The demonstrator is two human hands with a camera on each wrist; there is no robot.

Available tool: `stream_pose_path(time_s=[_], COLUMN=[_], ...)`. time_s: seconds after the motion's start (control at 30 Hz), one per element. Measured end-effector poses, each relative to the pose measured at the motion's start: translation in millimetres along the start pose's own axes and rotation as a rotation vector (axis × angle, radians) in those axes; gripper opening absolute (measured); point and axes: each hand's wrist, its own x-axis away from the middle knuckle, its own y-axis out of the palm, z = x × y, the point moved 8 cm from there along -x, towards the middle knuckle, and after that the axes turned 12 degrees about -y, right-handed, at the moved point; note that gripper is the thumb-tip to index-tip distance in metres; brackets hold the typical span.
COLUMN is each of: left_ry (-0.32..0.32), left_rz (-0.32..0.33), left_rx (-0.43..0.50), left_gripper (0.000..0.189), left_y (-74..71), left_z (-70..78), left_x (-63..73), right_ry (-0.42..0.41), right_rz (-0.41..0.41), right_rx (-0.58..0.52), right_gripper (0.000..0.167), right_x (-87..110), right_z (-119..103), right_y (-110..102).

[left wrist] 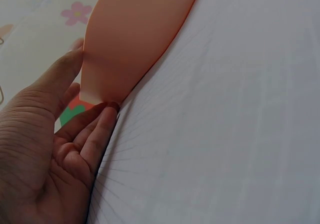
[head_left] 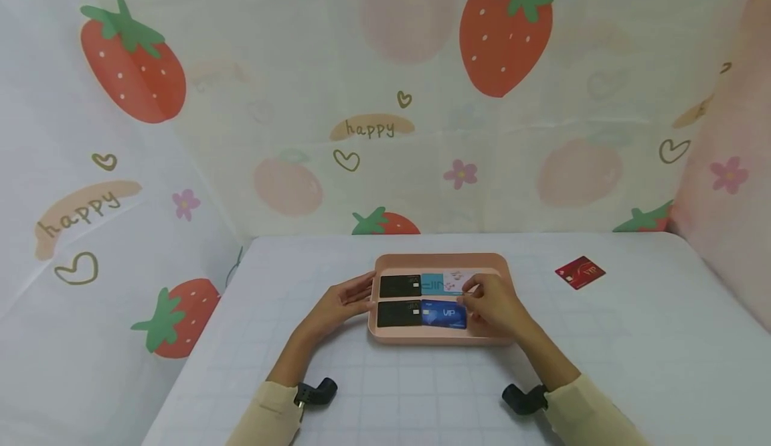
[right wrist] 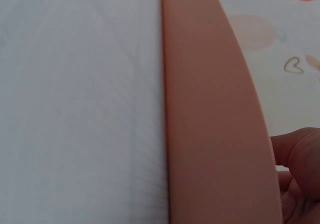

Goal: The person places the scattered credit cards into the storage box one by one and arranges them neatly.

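A shallow pink tray (head_left: 442, 259) lies lengthwise across the white table. My left hand (head_left: 340, 307) holds its left end; in the left wrist view, the thumb is at the rim and other fingers are down by the base. Over the tray's right half, my right hand (head_left: 495, 305) pinches a white card with pink flowers (head_left: 454, 280), which overlaps a light-blue card (head_left: 431, 284). Two black cards, an upper one (head_left: 399, 286) and a lower one (head_left: 397, 314), fill the left side. A dark-blue VIP card (head_left: 444, 315) lies beside the lower black one.
A red VIP card (head_left: 580, 272) rests on the table (head_left: 421, 392), right of the tray. Behind the table hangs a printed curtain (head_left: 512, 138) with strawberries and flowers. Black wrist cameras, left (head_left: 317, 392) and right (head_left: 524, 400), stick out from the cuffs.
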Motion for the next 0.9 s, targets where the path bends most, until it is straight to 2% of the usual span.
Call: stream_pose_path(time_s=[0.23, 0.57, 0.67, 0.9], left_ry=[0.026, 0.026, 0.032, 0.029], left_rz=[0.000, -0.010, -0.016, -0.013], left_rx=[-0.015, 0.000, 0.004, 0.002], left_gripper=[0.067, 0.066, 0.066, 0.067], left_y=[-0.5, -0.1, 0.1, 0.7], left_z=[1.8, -1.2, -1.0, 2.9], left_x=[2.6, 2.3, 2.4, 2.0], right_ry=[-0.071, -0.101, -0.103, -0.175], right_rz=[-0.003, 0.012, 0.044, 0.161], right_rx=[0.009, -0.006, -0.006, 0.038], right_gripper=[0.027, 0.037, 0.037, 0.034], right_x=[-3.1, -6.3, -5.6, -5.0], right_z=[-6, 4, 7, 18], right_y=[-14, -46, -57, -82])
